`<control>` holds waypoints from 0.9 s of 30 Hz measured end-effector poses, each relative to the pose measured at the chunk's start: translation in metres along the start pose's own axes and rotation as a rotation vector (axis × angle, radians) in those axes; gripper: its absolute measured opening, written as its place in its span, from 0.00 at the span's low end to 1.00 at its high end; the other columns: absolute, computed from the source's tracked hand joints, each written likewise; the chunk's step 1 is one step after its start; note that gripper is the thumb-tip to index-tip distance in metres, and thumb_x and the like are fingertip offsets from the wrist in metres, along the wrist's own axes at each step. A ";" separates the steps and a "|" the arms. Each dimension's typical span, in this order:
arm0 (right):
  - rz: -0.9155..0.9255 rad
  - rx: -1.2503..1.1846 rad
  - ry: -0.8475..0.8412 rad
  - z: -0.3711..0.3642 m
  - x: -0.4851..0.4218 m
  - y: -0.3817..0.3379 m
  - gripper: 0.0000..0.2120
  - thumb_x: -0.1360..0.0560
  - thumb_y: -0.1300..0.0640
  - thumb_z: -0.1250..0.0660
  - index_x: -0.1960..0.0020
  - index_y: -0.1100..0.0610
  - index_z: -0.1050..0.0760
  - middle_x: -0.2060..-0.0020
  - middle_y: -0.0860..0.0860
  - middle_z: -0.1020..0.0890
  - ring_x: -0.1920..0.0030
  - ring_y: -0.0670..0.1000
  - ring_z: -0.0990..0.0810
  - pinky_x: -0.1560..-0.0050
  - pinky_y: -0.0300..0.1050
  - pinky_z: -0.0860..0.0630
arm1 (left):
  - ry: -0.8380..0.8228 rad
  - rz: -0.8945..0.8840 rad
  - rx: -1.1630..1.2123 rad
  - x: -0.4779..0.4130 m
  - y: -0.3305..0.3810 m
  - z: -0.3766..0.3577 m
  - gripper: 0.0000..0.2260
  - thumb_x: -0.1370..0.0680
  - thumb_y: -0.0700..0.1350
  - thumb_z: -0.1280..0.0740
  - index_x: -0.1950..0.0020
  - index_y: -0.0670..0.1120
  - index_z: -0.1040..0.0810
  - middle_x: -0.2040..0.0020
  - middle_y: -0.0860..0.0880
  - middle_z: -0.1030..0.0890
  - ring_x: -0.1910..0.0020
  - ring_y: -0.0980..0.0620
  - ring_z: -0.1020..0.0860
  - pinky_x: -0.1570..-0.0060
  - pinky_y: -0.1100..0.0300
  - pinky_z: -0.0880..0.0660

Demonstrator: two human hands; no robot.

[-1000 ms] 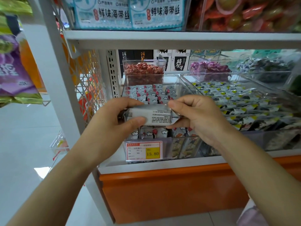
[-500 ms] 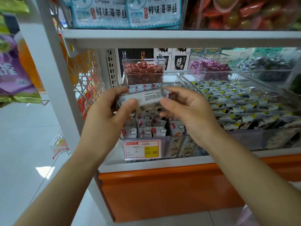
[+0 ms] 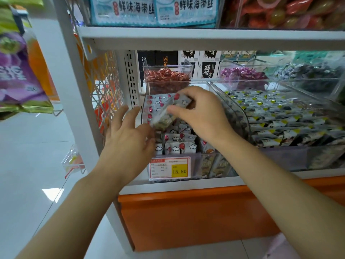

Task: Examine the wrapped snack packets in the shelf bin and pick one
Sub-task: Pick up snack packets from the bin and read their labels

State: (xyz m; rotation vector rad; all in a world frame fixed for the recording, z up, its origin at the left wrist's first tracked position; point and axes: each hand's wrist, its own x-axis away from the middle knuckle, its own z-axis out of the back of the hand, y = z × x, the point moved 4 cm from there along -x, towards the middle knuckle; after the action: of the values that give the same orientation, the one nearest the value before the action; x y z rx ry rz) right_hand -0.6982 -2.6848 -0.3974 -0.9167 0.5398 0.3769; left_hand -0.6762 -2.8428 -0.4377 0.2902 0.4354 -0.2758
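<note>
Clear acrylic bin, wrapped snacks

Clear shelf bin [image 3: 144, 101] stocked with snack packets [image 3: 180, 144]. My right hand [image 3: 203, 113] pinches one packet [image 3: 166, 113] above it; my left hand [image 3: 128, 137] hangs open alongside. Price tag [image 3: 170, 168] fronts it.

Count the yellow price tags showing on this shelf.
1: the red-framed label with a yellow price tag reading 15.80, clipped to the clear plastic bin front. Others may be hidden behind the arms.
</note>
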 end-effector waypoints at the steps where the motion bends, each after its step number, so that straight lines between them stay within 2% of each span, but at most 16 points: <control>1: 0.019 0.066 -0.063 -0.007 -0.004 -0.002 0.10 0.30 0.54 0.27 0.51 0.55 0.23 0.63 0.40 0.25 0.64 0.35 0.28 0.64 0.27 0.34 | -0.005 0.000 0.017 0.000 -0.001 0.000 0.09 0.23 0.46 0.37 0.48 0.46 0.19 0.25 0.44 0.41 0.25 0.44 0.53 0.30 0.41 0.49; 3: 0.038 0.155 -0.145 -0.022 -0.010 -0.002 0.15 0.31 0.52 0.26 0.47 0.57 0.23 0.56 0.46 0.21 0.61 0.38 0.28 0.63 0.31 0.34 | -0.006 -0.007 0.068 0.001 -0.002 0.001 0.08 0.24 0.45 0.37 0.48 0.47 0.20 0.25 0.44 0.41 0.25 0.45 0.53 0.30 0.43 0.49; 5: 0.022 0.219 -0.185 -0.034 -0.016 -0.001 0.19 0.31 0.51 0.26 0.44 0.58 0.24 0.49 0.50 0.21 0.52 0.46 0.25 0.56 0.38 0.33 | 0.020 -0.004 0.155 0.001 -0.003 0.005 0.08 0.24 0.44 0.36 0.46 0.48 0.21 0.26 0.45 0.40 0.25 0.46 0.51 0.30 0.45 0.50; 7: 0.038 0.289 -0.255 -0.044 -0.019 0.000 0.14 0.30 0.49 0.28 0.50 0.57 0.23 0.55 0.48 0.22 0.52 0.49 0.27 0.57 0.40 0.34 | 0.077 0.006 0.222 0.001 -0.005 0.014 0.09 0.25 0.42 0.34 0.45 0.49 0.22 0.27 0.45 0.37 0.27 0.46 0.47 0.31 0.51 0.49; 9: 0.111 0.477 -0.397 -0.055 -0.018 0.003 0.12 0.26 0.47 0.32 0.55 0.56 0.21 0.58 0.49 0.22 0.52 0.50 0.30 0.56 0.44 0.33 | 0.137 0.010 0.228 0.001 -0.008 0.022 0.11 0.26 0.39 0.34 0.45 0.47 0.23 0.30 0.45 0.33 0.28 0.46 0.43 0.34 0.58 0.50; 12: 0.124 0.617 -0.569 -0.062 -0.018 0.011 0.11 0.23 0.51 0.39 0.50 0.53 0.18 0.51 0.50 0.19 0.48 0.49 0.34 0.50 0.47 0.34 | 0.134 0.028 0.222 0.001 -0.012 0.026 0.13 0.26 0.37 0.36 0.42 0.45 0.25 0.33 0.46 0.31 0.30 0.46 0.40 0.36 0.61 0.49; 14: 0.032 0.546 -0.618 -0.059 -0.025 0.012 0.13 0.23 0.54 0.41 0.49 0.58 0.18 0.49 0.54 0.18 0.46 0.53 0.28 0.45 0.49 0.30 | 0.122 0.025 0.234 0.002 -0.013 0.026 0.15 0.27 0.36 0.37 0.41 0.45 0.26 0.34 0.47 0.31 0.31 0.47 0.39 0.37 0.62 0.48; 16: -0.056 0.393 -0.583 -0.054 -0.034 0.010 0.13 0.23 0.58 0.41 0.51 0.61 0.18 0.49 0.59 0.18 0.47 0.58 0.21 0.45 0.51 0.25 | 0.119 0.020 0.245 0.002 -0.012 0.026 0.15 0.27 0.35 0.37 0.40 0.45 0.26 0.35 0.47 0.30 0.32 0.47 0.38 0.37 0.62 0.47; 18: -0.073 0.303 -0.453 -0.049 -0.044 0.008 0.10 0.24 0.61 0.39 0.52 0.57 0.18 0.50 0.54 0.17 0.52 0.53 0.19 0.48 0.46 0.24 | 0.116 0.023 0.258 0.001 -0.012 0.026 0.16 0.26 0.35 0.38 0.39 0.45 0.27 0.35 0.47 0.30 0.32 0.48 0.38 0.37 0.62 0.47; 20: -0.041 0.311 -0.372 -0.049 -0.051 0.008 0.09 0.25 0.61 0.37 0.53 0.57 0.18 0.51 0.51 0.16 0.54 0.48 0.20 0.50 0.44 0.24 | 0.108 0.032 0.274 0.000 -0.012 0.026 0.17 0.26 0.35 0.38 0.38 0.45 0.28 0.34 0.47 0.30 0.32 0.48 0.38 0.36 0.61 0.45; 22: 0.000 0.388 -0.410 -0.058 -0.054 0.010 0.07 0.26 0.58 0.33 0.55 0.59 0.18 0.54 0.53 0.16 0.55 0.50 0.20 0.50 0.47 0.23 | 0.101 0.040 0.288 0.001 -0.012 0.026 0.18 0.25 0.35 0.39 0.37 0.46 0.29 0.34 0.48 0.31 0.32 0.49 0.38 0.37 0.62 0.44; 24: 0.037 0.521 -0.484 -0.069 -0.054 0.014 0.06 0.28 0.53 0.30 0.57 0.56 0.18 0.54 0.50 0.17 0.50 0.50 0.23 0.47 0.48 0.26 | 0.100 0.042 0.294 0.001 -0.012 0.027 0.18 0.25 0.36 0.39 0.35 0.46 0.29 0.33 0.48 0.31 0.32 0.49 0.38 0.38 0.63 0.44; 26: 0.071 0.611 -0.512 -0.076 -0.054 0.015 0.04 0.29 0.53 0.28 0.57 0.52 0.18 0.54 0.48 0.18 0.46 0.51 0.26 0.44 0.50 0.27 | 0.098 0.042 0.297 0.001 -0.012 0.027 0.19 0.25 0.36 0.39 0.35 0.46 0.30 0.33 0.48 0.31 0.32 0.49 0.38 0.39 0.64 0.45; 27: 0.071 0.593 -0.508 -0.077 -0.055 0.015 0.02 0.30 0.54 0.27 0.58 0.52 0.19 0.56 0.47 0.19 0.48 0.50 0.25 0.45 0.51 0.26 | 0.096 0.047 0.304 0.001 -0.012 0.027 0.19 0.25 0.36 0.39 0.34 0.46 0.30 0.33 0.48 0.32 0.31 0.49 0.39 0.40 0.65 0.45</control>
State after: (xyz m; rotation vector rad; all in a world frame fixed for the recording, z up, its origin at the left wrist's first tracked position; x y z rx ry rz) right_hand -0.7717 -2.7444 -0.4126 -0.2108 0.1899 0.4616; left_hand -0.6693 -2.8628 -0.4175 0.6122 0.4810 -0.2832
